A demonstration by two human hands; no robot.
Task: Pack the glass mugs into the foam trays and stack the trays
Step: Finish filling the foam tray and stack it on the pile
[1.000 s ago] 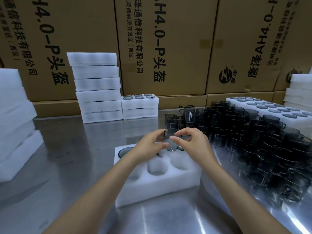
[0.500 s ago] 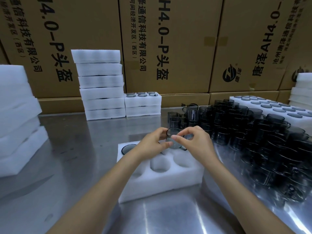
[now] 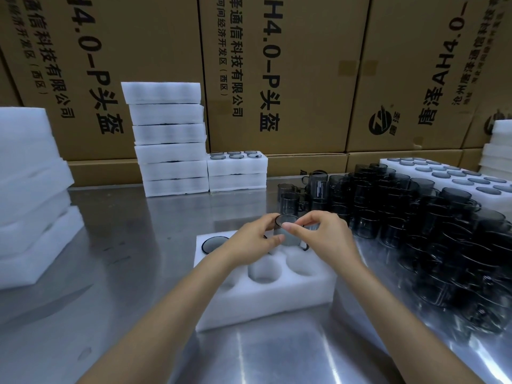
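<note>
Both hands, left hand (image 3: pixel 253 238) and right hand (image 3: pixel 322 235), pinch one upright mug (image 3: pixel 288 231) directly over tray (image 3: pixel 263 303) far-middle pocket.

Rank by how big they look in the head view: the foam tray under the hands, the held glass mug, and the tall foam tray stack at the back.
1. Foam tray under the hands, though nearness inflates it.
2. Tall foam tray stack, close behind; truly bigger, being six trays.
3. Held glass mug, clearly smallest.
</note>
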